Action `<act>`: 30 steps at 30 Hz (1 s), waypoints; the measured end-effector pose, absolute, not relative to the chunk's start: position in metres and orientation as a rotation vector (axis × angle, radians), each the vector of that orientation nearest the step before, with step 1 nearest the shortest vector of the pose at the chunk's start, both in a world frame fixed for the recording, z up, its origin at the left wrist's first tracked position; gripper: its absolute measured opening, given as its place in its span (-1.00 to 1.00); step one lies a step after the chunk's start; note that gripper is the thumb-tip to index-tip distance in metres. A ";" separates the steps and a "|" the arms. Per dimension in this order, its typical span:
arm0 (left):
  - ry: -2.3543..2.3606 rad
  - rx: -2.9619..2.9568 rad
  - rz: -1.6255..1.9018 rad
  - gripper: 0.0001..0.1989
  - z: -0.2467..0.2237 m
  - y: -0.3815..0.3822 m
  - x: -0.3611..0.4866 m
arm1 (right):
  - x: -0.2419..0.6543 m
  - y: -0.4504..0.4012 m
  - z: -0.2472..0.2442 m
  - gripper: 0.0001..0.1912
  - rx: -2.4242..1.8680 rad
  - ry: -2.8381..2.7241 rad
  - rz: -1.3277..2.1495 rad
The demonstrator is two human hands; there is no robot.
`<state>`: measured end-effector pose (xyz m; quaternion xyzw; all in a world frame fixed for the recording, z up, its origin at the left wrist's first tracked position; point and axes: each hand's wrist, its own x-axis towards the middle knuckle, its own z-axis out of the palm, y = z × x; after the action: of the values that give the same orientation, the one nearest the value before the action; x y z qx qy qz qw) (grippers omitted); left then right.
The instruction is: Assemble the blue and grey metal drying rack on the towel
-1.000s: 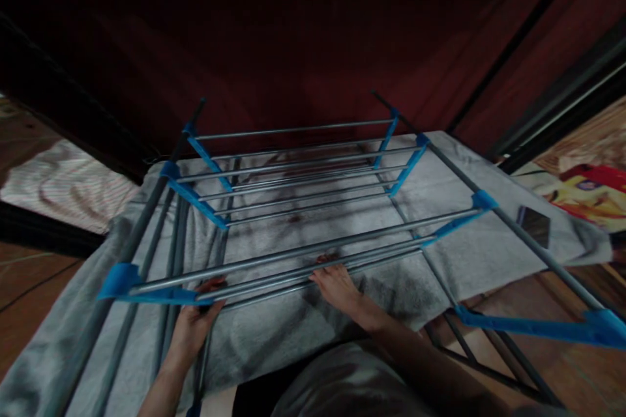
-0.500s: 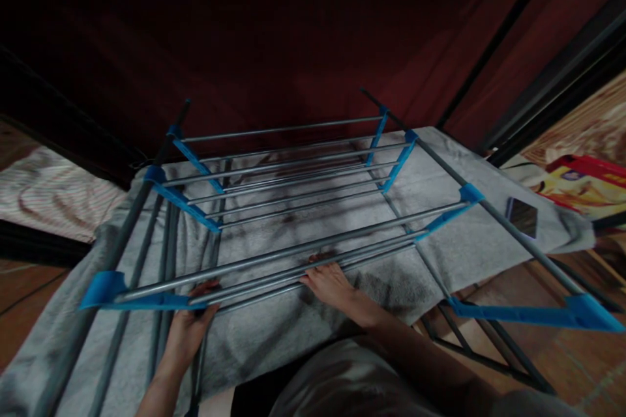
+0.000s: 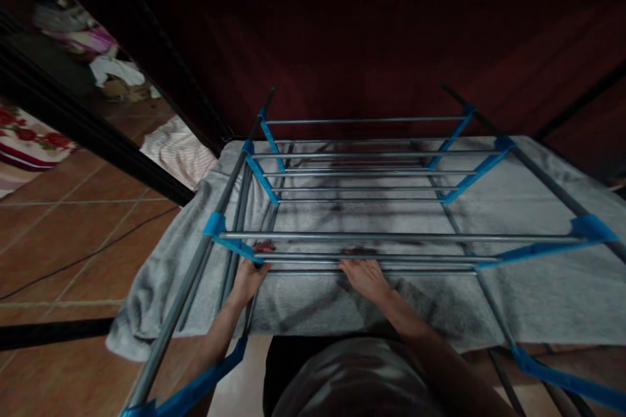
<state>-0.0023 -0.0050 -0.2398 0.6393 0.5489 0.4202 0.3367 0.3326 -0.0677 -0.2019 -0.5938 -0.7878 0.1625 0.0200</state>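
A metal rack (image 3: 391,236) with grey tubes and blue plastic brackets lies across a grey cloth (image 3: 313,313). My left hand (image 3: 248,280) is closed round the end of the lower tubes, at a blue bracket (image 3: 235,245) on the rack's left side. Further right, my right hand (image 3: 362,275) has its fingers curled over the lower tubes (image 3: 415,262) near their middle. Its fingertips are partly hidden behind the tubes. More blue brackets (image 3: 454,143) join the thinner bars at the far end.
A dark red panel (image 3: 366,45) stands behind the cloth. On the left are a tiled floor (image 3: 88,228) with a thin cable, a striped cloth (image 3: 178,150), a flowered cloth (image 3: 34,137) and a pile of fabric (image 3: 117,70). Dark frame bars cross there.
The view has turned left, so the rack and both hands appear further right and more level. The phone and red-yellow package have left the view. Both hands remain at the lower tubes.
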 end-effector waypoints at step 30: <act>1.493 1.788 1.000 -0.59 -0.252 0.009 -0.014 | 0.364 -0.084 -0.207 -0.72 -1.950 -2.188 0.342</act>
<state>-0.0144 0.0085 -0.2517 0.6732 0.5620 0.3765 0.2987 0.3635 -0.0840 -0.2073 -0.6578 -0.7382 0.1154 0.0952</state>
